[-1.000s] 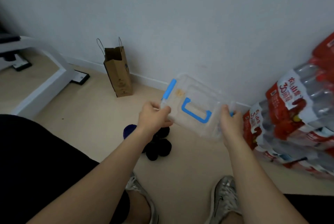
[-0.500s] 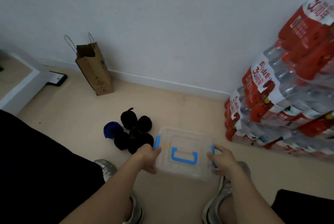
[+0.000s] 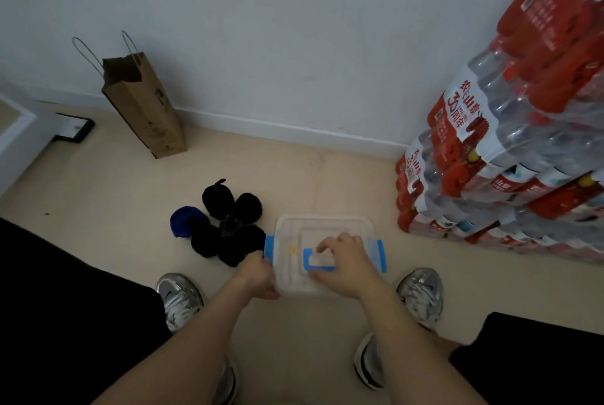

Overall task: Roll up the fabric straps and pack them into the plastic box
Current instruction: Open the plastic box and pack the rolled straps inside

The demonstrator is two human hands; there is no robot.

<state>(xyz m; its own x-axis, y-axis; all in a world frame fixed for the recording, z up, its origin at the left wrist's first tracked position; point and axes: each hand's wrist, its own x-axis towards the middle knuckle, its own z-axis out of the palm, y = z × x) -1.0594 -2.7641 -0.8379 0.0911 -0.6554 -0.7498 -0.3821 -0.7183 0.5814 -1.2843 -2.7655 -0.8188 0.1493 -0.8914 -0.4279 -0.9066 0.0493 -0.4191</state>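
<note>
The plastic box (image 3: 327, 225) sits on the floor (image 3: 98, 195) between the person's sneakers (image 3: 178, 298), lid on, both blue latches (image 3: 269, 246) seemingly down. The left hand (image 3: 258, 277) grips its near-left corner beside the latch. The right hand (image 3: 343, 264) lies on the lid with fingers bent over the blue handle (image 3: 307, 262); whether they hook under it I cannot tell.

The rolled straps (image 3: 228, 231), black plus one blue roll (image 3: 184, 220), cluster at nine to ten o'clock of the box, the nearest almost touching it. Popping the left latch could shove the light box into them, and a nudged roll may unwind; the far one already shows a loose tail (image 3: 218, 183). Lifting by the handle with the latches released could drop the base.
</note>
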